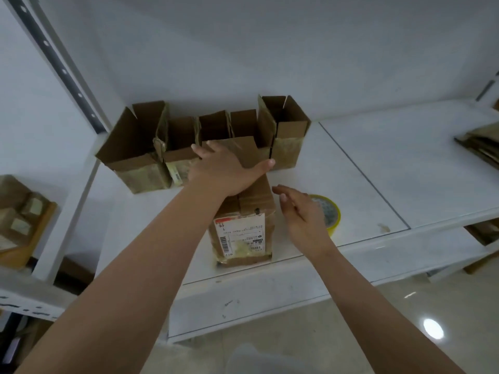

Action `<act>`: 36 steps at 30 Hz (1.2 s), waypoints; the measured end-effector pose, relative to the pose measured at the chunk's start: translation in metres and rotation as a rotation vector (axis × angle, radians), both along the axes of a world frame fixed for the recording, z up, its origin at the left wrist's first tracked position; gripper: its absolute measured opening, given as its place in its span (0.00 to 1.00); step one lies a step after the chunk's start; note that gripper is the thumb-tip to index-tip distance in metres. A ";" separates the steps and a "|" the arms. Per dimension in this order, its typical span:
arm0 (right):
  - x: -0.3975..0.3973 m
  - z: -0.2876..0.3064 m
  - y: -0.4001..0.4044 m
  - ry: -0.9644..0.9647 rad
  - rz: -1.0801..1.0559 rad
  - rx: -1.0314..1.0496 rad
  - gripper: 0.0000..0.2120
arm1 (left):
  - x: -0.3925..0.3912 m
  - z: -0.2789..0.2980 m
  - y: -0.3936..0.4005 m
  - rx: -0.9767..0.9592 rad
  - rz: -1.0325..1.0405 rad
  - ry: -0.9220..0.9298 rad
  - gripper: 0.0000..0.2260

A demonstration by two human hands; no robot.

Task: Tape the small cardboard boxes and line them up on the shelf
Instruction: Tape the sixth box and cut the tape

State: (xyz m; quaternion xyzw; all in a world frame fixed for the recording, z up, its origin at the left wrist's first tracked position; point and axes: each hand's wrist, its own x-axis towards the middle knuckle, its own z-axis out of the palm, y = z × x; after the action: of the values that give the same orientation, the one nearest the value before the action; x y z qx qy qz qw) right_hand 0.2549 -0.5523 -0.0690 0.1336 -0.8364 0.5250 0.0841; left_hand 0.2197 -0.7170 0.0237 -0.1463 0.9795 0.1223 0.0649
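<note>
A small cardboard box (244, 236) with a shipping label stands near the front edge of the white shelf (356, 174). My left hand (224, 171) lies flat across its top, fingers spread, pressing a raised flap. My right hand (302, 214) hovers just right of the box with relaxed fingers, holding nothing. Partly hidden behind that hand, a yellow tape roll (334, 215) lies on the shelf. Behind the box, several open-topped boxes (183, 136) stand side by side in a row along the back wall, from a larger one (135, 160) on the left to a tall one (289, 141) on the right.
A stack of flattened cardboard (480, 141) lies at the shelf's far right. A slotted metal upright (62, 66) borders the shelf on the left. Beyond it, a lower shelf holds more taped boxes (21, 217). A seam (364, 179) splits the shelf surface.
</note>
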 end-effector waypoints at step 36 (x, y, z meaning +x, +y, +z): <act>-0.005 0.026 0.000 -0.276 0.118 -0.249 0.19 | 0.061 -0.006 -0.027 0.072 -0.566 0.027 0.48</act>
State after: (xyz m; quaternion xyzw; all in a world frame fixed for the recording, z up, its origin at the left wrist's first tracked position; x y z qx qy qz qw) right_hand 0.2504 -0.5520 -0.0431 0.0976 -0.7592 0.6418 -0.0465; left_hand 0.2808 -0.7442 0.0178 0.1369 0.9772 0.1359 0.0887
